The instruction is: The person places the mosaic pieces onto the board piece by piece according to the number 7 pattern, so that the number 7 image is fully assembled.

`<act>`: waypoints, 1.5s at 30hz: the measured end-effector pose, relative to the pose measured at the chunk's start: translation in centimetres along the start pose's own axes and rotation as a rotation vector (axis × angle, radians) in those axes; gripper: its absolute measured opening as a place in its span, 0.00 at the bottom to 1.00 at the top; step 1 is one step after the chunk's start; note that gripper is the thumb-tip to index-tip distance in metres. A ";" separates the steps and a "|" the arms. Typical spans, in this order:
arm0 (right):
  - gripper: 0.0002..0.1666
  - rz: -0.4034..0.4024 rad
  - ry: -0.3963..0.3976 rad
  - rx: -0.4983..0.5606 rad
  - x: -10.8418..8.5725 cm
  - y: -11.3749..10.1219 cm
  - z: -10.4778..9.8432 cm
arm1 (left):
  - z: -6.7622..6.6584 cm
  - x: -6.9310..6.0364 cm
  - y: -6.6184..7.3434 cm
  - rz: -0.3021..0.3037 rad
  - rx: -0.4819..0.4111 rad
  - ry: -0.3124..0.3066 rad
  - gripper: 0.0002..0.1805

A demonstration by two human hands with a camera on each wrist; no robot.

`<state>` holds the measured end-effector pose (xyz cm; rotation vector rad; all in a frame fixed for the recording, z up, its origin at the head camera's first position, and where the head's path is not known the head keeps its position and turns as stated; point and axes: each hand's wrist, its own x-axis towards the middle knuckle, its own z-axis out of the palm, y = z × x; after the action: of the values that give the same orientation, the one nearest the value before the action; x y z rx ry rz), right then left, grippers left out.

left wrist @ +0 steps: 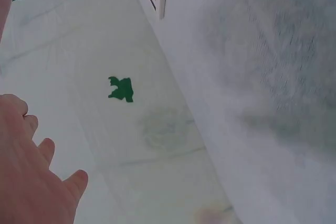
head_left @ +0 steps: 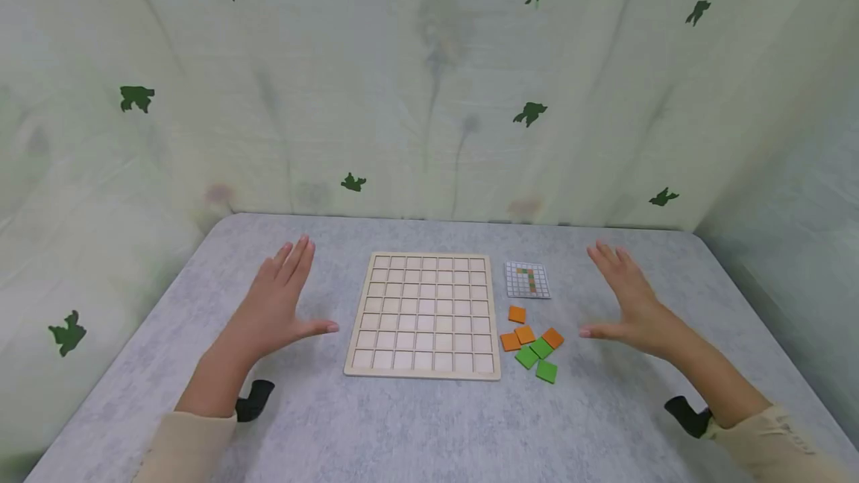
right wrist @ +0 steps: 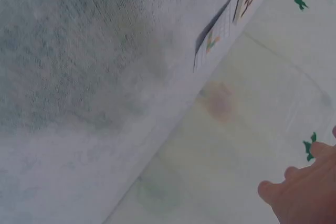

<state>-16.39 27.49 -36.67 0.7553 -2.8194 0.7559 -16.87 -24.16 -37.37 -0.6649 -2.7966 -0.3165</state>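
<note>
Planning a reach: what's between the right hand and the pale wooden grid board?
Square orange tiles, square green tiles and a white gridded card, in the head view.

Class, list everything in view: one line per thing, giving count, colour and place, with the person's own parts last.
Grid board: 1, pale wood, mid-table
Orange tiles: 4, orange, right of board
Green tiles: 3, green, nearby
Pattern card: 1, white with coloured squares, beyond the tiles
Table: 1, grey, underneath
Backdrop: sheet count unclear, pale with dark green prints, around table
Sleeves: 2, beige, forearms
Wrist pieces: 2, black, wrists
Left grip: 1, bare, left of board
Right grip: 1, bare, right of tiles
</note>
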 end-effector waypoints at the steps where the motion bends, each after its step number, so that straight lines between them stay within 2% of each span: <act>1: 0.67 0.016 -0.019 0.042 0.0 -0.1 0.3 | 0.4 0.0 0.2 0.003 -0.030 -0.001 0.65; 4: 0.65 0.059 -0.084 0.141 0.1 -0.1 1.3 | 1.7 0.0 1.0 -0.016 -0.133 -0.029 0.66; 8: 0.60 0.115 -0.152 0.226 0.1 0.1 2.8 | 3.1 -0.1 2.1 -0.073 -0.278 -0.080 0.67; 12: 0.53 0.154 -0.208 0.253 -0.1 0.5 4.2 | 4.3 -0.3 2.8 -0.106 -0.408 -0.118 0.67; 17: 0.40 0.178 -0.306 0.266 -0.2 1.1 5.5 | 5.5 -0.3 3.3 -0.102 -0.520 -0.154 0.67; 23: 0.28 0.122 -0.344 0.294 -0.2 1.5 5.9 | 6.7 -0.9 3.1 -0.140 -0.574 -0.218 0.67; 29: 0.19 0.083 -0.320 0.230 -0.2 1.5 5.9 | 7.2 -1.3 2.6 -0.153 -0.584 -0.238 0.66; 33: 0.17 0.099 -0.320 0.186 -0.1 1.5 5.9 | 7.7 -1.5 2.3 -0.142 -0.559 -0.249 0.64; 38: 0.16 0.175 -0.344 0.157 0.4 0.9 5.4 | 7.7 -1.6 2.2 -0.119 -0.537 -0.271 0.61; 41: 0.15 0.176 -0.315 0.146 1.2 0.3 4.8 | 7.7 -1.5 2.3 -0.118 -0.537 -0.281 0.60; 45: 0.17 0.109 -0.235 0.160 3.1 -0.9 4.1 | 7.7 -1.4 2.4 -0.134 -0.518 -0.285 0.60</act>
<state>-18.64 23.39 -39.05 0.7641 -3.0591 0.9803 -15.99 -20.58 -44.68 -0.6673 -3.0516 -1.0759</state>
